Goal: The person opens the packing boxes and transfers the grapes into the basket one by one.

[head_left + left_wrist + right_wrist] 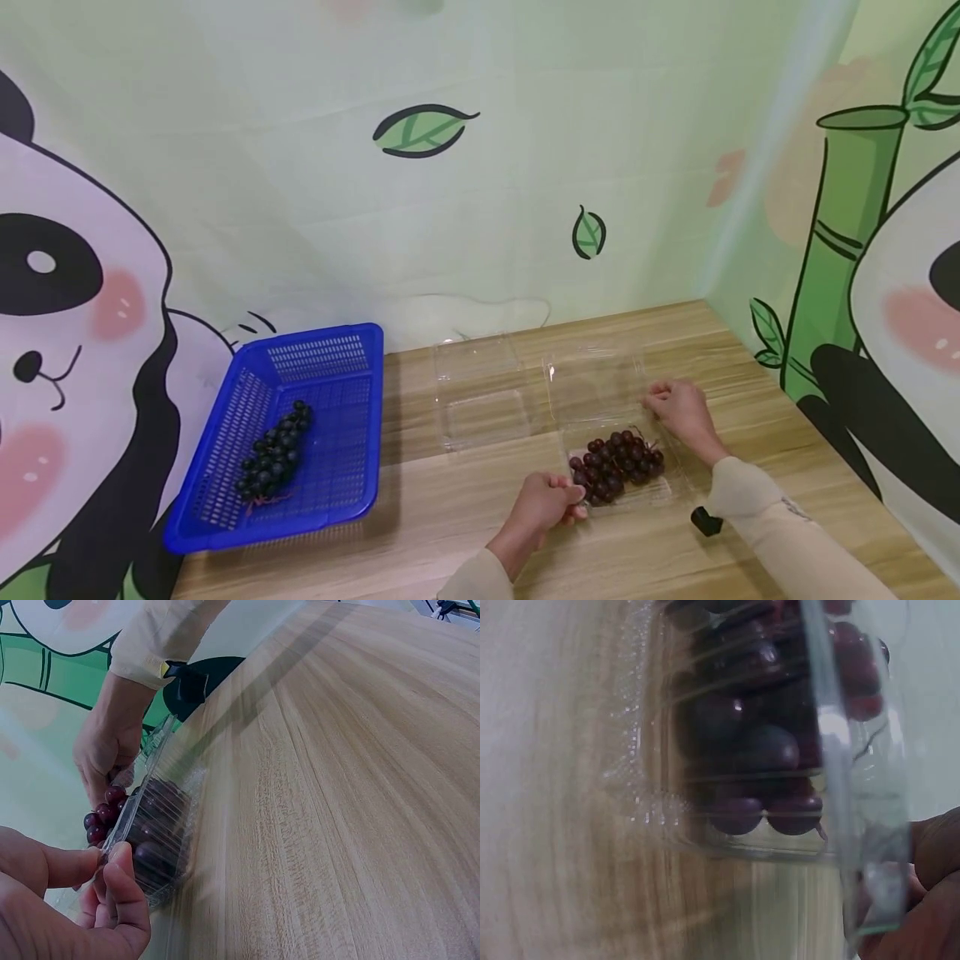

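A clear plastic clamshell container (652, 498) stands on the table with its lid (595, 385) folded back toward the wall. A bunch of dark red grapes (617, 463) lies in its base; some rise above the rim in the left wrist view. My left hand (542, 502) pinches the base's near left corner between thumb and fingers. At the far right, by the hinge side, my right hand (681, 412) grips the container's edge with its fingertips. In the right wrist view the fingers (937, 900) are partly hidden behind the clear rim.
A blue plastic basket (352, 492) on the left holds a bunch of black grapes (273, 454). Between it and the grape-filled container lies another clear clamshell (483, 392), opened out. A panda-printed cloth wall (480, 208) borders the wooden table (442, 508).
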A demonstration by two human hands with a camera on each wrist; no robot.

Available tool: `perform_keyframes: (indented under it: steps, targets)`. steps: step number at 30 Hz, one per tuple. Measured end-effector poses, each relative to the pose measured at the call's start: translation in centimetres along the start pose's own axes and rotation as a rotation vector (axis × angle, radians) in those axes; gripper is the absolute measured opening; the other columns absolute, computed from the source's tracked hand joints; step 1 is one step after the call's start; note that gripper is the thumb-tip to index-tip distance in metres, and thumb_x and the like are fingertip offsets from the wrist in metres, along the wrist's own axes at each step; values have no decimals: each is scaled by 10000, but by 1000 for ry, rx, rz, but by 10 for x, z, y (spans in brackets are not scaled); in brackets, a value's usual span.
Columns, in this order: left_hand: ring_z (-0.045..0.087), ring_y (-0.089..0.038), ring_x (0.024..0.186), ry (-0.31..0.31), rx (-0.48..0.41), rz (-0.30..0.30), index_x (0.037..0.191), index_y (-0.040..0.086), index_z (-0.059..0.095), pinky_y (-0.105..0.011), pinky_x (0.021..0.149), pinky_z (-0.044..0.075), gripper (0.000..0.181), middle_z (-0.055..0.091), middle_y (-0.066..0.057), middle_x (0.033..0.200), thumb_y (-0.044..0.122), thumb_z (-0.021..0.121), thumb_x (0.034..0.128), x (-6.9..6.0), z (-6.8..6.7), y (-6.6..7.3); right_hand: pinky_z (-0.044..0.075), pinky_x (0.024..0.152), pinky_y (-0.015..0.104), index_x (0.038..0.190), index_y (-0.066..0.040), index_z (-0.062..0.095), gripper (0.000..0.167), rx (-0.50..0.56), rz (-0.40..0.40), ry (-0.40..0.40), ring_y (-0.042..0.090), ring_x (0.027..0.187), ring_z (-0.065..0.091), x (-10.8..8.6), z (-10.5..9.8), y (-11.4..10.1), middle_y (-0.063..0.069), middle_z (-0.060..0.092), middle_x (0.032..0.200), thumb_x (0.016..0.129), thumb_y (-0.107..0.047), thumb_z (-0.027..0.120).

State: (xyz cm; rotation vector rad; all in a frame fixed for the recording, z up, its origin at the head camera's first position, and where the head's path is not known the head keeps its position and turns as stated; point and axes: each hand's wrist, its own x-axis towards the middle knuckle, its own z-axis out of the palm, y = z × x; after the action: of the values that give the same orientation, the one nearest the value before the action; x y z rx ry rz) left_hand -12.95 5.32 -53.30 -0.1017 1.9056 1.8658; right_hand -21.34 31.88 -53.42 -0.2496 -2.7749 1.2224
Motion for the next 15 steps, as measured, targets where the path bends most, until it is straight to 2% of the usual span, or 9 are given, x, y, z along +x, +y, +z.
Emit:
perform_keyframes:
  steps: [5,9,12,15]
  targets:
    - [584,-47,529,-3,-1,-3,754,104,537,-154,503,429,279,591,-5,683,-31,663,964,-1,0,0,498,551,296,1191,152,667,305,-11,-4,-56,264,732,708,-1,1,2,248,741,968,993,-80,661]
    - [582,-47,527,-5,-1,4,743,108,532,-154,502,428,291,583,2,674,-32,663,962,0,0,0,498,555,285,1223,173,641,316,-18,-21,-77,256,736,707,-2,2,4,257,740,965,1006,-57,635]
    - [582,-48,527,-4,1,5,735,113,528,-155,501,426,301,579,6,666,-32,662,961,-1,0,0,424,509,264,1051,117,704,193,-36,-52,-85,190,622,613,-1,4,5,192,719,814,1016,-53,618]
    - [581,-49,524,-1,-3,2,729,119,524,-156,499,424,309,577,8,657,-32,665,959,-1,1,0,338,486,266,808,48,643,241,-61,-103,-88,146,536,460,1,4,6,90,608,646,1024,-52,601]
